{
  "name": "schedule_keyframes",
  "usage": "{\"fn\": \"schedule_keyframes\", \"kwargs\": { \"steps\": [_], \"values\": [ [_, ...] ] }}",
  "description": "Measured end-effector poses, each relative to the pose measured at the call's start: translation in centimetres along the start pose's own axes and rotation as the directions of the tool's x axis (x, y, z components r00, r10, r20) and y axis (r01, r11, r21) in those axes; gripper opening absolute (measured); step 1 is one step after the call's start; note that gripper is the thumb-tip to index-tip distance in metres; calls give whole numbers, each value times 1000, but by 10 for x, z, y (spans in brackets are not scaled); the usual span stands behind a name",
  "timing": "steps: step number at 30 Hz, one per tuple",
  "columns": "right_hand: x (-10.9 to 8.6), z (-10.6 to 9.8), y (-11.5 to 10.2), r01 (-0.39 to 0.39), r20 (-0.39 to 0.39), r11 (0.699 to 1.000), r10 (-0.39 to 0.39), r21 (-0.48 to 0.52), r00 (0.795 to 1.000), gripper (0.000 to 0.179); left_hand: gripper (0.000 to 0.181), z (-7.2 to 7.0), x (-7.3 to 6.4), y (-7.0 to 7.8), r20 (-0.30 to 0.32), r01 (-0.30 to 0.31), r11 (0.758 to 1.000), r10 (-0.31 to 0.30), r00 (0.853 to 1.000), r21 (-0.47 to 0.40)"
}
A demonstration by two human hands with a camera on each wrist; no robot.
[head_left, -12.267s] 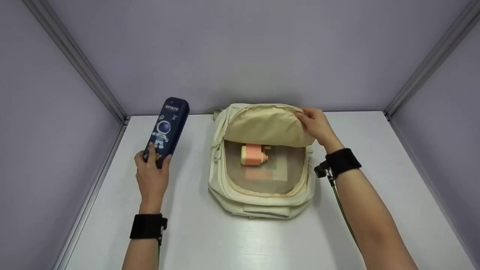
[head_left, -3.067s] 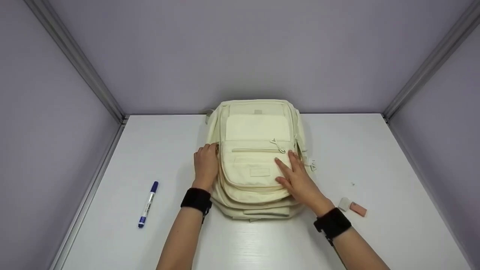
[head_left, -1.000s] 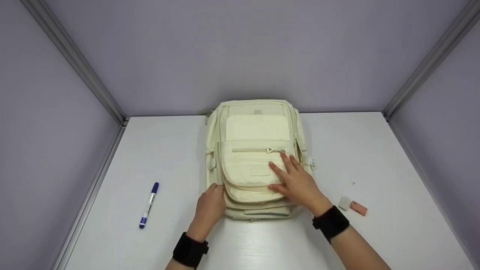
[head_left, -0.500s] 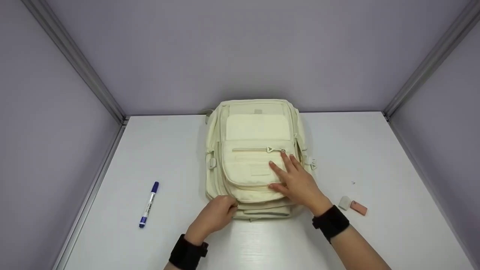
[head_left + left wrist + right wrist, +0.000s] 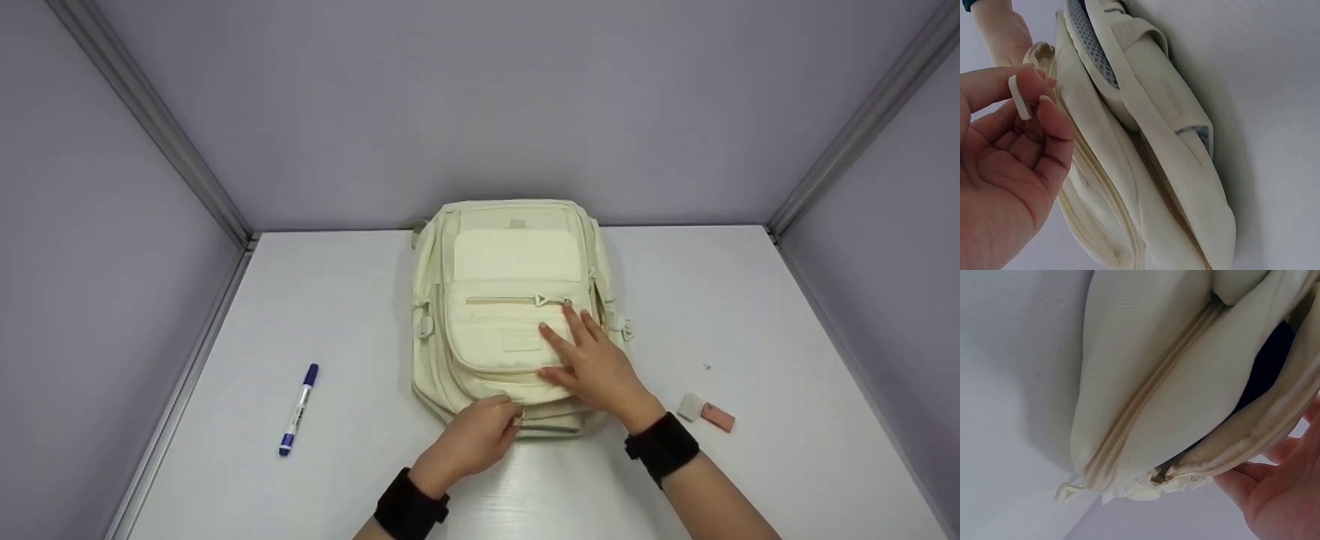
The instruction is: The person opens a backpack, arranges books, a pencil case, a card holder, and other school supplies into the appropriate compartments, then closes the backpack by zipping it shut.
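Note:
A cream backpack [image 5: 517, 255] lies front side up on the white table. At its lower front edge my left hand [image 5: 474, 439] pinches a white zipper pull [image 5: 1019, 98] between thumb and curled fingers. My right hand [image 5: 596, 371] rests on the lower right of the backpack's front, fingers spread, thumb toward the bottom edge. In the right wrist view the main zip [image 5: 1275, 422] gapes on that side, and something dark blue [image 5: 1269, 360] shows inside. A second zip [image 5: 1145, 391] behind it is closed along the visible stretch.
A blue and white marker [image 5: 298, 409] lies on the table [image 5: 337, 300] to the left. Toward the right are a small white block [image 5: 690, 406], a pink block [image 5: 718, 417] and a tiny white bit [image 5: 706, 367]. Grey-violet walls stand at the back and sides.
My left hand has slid from the backpack's left side down round the corner and rightward along the bottom edge. The right hand stays put. Much earlier the left hand held a blue pencil case.

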State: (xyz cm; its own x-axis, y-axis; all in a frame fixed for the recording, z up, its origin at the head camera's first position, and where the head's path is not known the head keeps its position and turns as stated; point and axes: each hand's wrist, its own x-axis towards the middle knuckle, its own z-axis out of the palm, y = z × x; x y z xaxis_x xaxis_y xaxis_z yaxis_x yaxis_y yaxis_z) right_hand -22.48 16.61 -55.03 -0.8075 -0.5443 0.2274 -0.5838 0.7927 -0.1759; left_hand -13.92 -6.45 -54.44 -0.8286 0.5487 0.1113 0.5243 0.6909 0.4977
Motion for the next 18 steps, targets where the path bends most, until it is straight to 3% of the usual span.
{"fn": "schedule_keyframes", "kwargs": {
  "steps": [5, 13, 15, 18],
  "values": [
    [-1, 1, 1, 9, -29, 1000, -9, 7, 1000, 70, 6, 8, 12, 9, -5, -61, 997, 62, 998, 48],
    [-2, -4, -1, -30, -9, 996, 31, 84, 999, 68, 8, 13, 21, 15, 9, -93, 996, 93, 996, 7],
    [-4, -8, -4, -35, -39, 992, 40, 125, 998, 66, 8, 14, 21, 14, 1, -100, 995, 100, 995, -8],
    [-7, -15, -15, 6, -152, 982, 23, 188, 988, 53, 7, 15, 20, 13, -13, -98, 995, 97, 995, -36]
  ]
}}
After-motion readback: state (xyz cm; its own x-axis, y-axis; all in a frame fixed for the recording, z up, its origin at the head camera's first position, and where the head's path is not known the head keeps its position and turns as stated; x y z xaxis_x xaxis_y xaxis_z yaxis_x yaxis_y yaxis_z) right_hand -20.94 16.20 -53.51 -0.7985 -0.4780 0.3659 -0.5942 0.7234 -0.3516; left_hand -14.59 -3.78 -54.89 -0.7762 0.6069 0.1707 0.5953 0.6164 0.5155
